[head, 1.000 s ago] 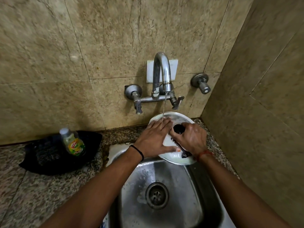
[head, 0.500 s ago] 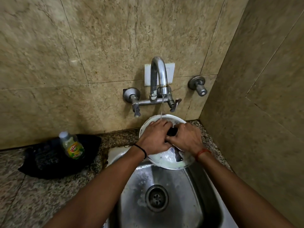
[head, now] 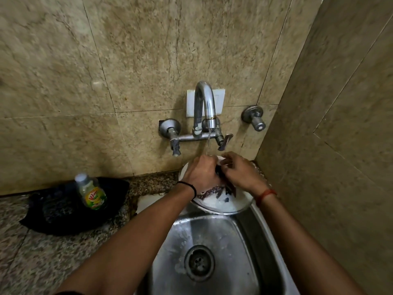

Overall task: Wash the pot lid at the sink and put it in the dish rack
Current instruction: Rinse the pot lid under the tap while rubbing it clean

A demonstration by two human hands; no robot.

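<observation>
Both hands, left [head: 201, 173] and right [head: 240, 174], grip the pot lid [head: 221, 203] under the tap [head: 207, 107] over the sink [head: 212, 237] (water running); wet, soapy metal could slip and drop.

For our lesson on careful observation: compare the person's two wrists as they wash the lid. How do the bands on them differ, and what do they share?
The left wrist band is a thin black loop; the right wrist band is a reddish-orange thread. The black one sits just behind the left hand, over the near-left edge of the pot lid; the red one sits behind the right hand, above the lid's right rim. Both are narrow and worn close to hands working on the lid.
</observation>
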